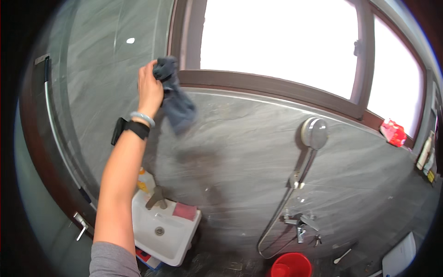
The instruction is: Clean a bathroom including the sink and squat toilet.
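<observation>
My left arm reaches up from the lower edge, with a black watch and a pale bangle at the wrist. My left hand (150,90) is closed on a dark grey-blue cloth (179,104), bunched at its top and hanging loosely below the fingers. The cloth is beside the lower left corner of the brown window frame (258,85), in front of the grey tiled wall (230,138). Whether it touches the frame I cannot tell. My right hand is out of view.
Below is a white washbasin (173,247) with a faucet (157,198), pink cloth (184,211) and a bottle (146,180). A shower head (314,133) hangs on the wall above a mixer tap (301,224) and red bucket (301,263). A red packet (393,132) sits on the sill.
</observation>
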### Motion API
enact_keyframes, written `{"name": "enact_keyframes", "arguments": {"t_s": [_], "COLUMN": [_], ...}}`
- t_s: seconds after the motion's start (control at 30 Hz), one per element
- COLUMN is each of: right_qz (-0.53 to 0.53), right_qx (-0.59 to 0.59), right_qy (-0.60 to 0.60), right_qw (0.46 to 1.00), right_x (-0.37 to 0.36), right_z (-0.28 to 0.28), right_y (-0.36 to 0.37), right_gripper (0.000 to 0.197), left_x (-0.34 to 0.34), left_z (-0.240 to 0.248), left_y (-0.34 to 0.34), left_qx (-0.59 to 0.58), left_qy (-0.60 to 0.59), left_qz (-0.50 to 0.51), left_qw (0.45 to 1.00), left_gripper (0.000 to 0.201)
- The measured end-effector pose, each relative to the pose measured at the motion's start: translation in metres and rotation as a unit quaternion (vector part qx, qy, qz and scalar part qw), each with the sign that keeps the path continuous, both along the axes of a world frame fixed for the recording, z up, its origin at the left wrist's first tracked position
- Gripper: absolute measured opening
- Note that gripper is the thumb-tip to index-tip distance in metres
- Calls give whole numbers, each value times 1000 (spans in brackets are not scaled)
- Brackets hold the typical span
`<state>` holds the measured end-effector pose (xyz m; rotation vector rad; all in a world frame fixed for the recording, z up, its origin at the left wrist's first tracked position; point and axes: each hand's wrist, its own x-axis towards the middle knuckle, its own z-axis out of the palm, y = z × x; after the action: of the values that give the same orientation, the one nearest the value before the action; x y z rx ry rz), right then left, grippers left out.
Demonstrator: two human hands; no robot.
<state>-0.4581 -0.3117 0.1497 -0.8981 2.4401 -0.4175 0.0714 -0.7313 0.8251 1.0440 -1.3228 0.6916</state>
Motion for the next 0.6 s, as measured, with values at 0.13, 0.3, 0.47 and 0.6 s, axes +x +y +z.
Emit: {"name": "enact_keyframes", "arguments": {"t_s": [0.13, 0.3, 0.47, 0.6], "right_qz": [-17, -44, -3, 87], "right_qx": [-31, -48, -58, -58], "right_qy": [-13, -18, -22, -11], "right_qw": [999, 998, 998, 995], "right_x": [-13, -43, -65, -94], "right_z": [12, 26, 35, 51], "right_y": [0, 26, 26, -13], "right_gripper": [54, 53, 53, 52], "left_x": [-22, -186, -319, -379], "left_z": [-8, 3, 24, 28], "left_y": [-39, -12, 3, 14], "left_qx": [316, 315, 181, 272], "left_qy": [-17, -199, -483, -346], "left_qz": [86, 19, -126, -304], "left_qw": [945, 928, 847, 845], "left_gripper": [55, 58, 37, 43]}}
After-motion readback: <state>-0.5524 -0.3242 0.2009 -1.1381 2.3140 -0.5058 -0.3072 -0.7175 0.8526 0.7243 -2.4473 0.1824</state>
